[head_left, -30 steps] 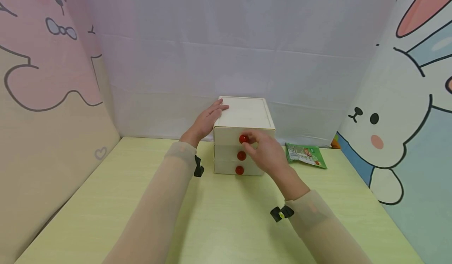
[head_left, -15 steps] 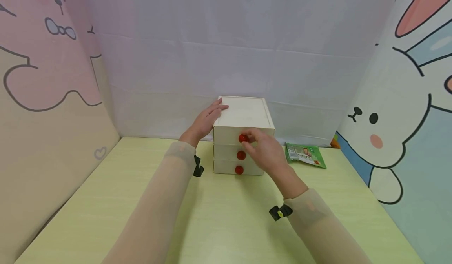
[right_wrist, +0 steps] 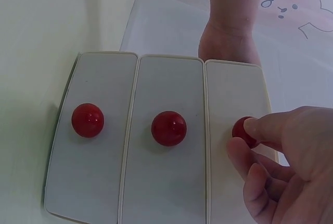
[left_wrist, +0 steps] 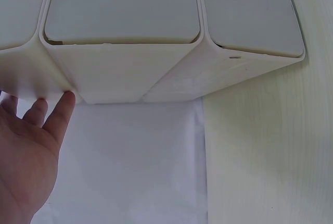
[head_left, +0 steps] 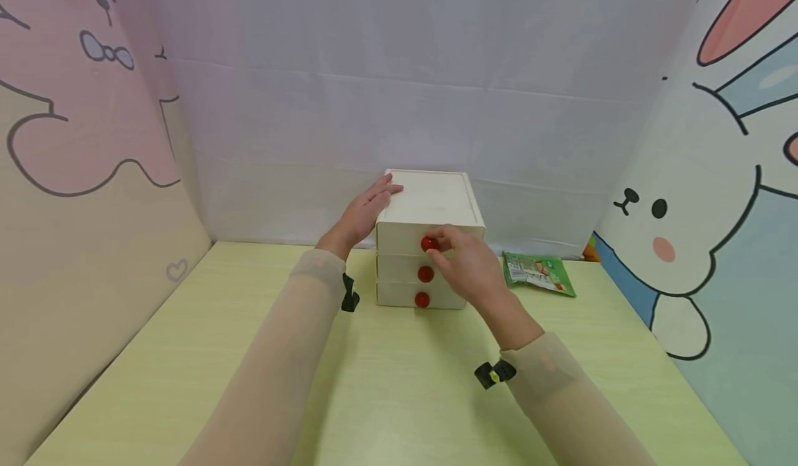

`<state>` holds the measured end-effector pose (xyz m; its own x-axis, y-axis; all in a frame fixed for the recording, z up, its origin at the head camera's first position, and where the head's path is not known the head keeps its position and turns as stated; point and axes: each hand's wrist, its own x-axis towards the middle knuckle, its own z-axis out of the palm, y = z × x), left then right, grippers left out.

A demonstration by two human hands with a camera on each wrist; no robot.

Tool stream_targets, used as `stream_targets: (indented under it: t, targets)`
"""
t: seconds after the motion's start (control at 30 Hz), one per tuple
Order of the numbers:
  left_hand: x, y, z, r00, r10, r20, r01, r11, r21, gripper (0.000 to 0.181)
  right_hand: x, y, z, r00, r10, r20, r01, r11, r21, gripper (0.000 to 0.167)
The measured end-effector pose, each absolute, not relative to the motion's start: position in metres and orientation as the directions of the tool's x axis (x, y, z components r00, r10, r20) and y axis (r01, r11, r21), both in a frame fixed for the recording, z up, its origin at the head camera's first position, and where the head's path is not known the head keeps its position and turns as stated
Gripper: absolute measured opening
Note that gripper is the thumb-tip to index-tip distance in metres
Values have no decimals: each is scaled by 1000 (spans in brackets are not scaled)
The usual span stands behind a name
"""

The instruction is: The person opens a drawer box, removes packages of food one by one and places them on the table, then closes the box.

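Note:
A small white drawer unit [head_left: 430,197] with three stacked drawers stands toward the back of the table. Each drawer front carries a round red knob. My left hand [head_left: 363,211] rests along the unit's upper left edge, fingers extended; the left wrist view shows those fingers [left_wrist: 61,114] against its white side. Thumb and fingertips of my right hand [head_left: 470,265] pinch the top knob [head_left: 429,244], partly covering it. Below are the middle knob [head_left: 426,274] and the bottom knob [head_left: 422,300], both untouched. In the right wrist view, all three drawer fronts look flush.
A green snack packet [head_left: 539,274] lies on the light wooden table [head_left: 386,383], right of the drawer unit. A white cloth backdrop [head_left: 324,120] hangs close behind. Cartoon-printed panels stand along the left and right sides.

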<state>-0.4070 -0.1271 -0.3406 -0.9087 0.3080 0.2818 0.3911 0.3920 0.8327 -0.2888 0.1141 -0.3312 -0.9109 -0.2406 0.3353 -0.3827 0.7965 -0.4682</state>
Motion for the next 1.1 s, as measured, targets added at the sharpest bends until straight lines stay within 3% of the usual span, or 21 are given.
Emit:
stream_targets:
  t: [0.33,0.63,0.87,1.1]
  targets:
    - [-406,-126,-340,-911,304,279,386,392,835,54,-288,115,-334,-907,-245,344,-394,782,-483,36]
    - [-402,-125,-339,-913,301,277,382,386,840,54,-285,119,-337,-873,-288,392,-451,782,-430,41]
    - [-402,-124,-339,-914,294,280,382,390,838,54,-276,124,-336,-909,-237,342,-380,808,-451,49]
    - [-406,-126,-340,-913,294,281,382,384,840,53,-271,131,-340,-911,-256,324,-384,813,-437,38]
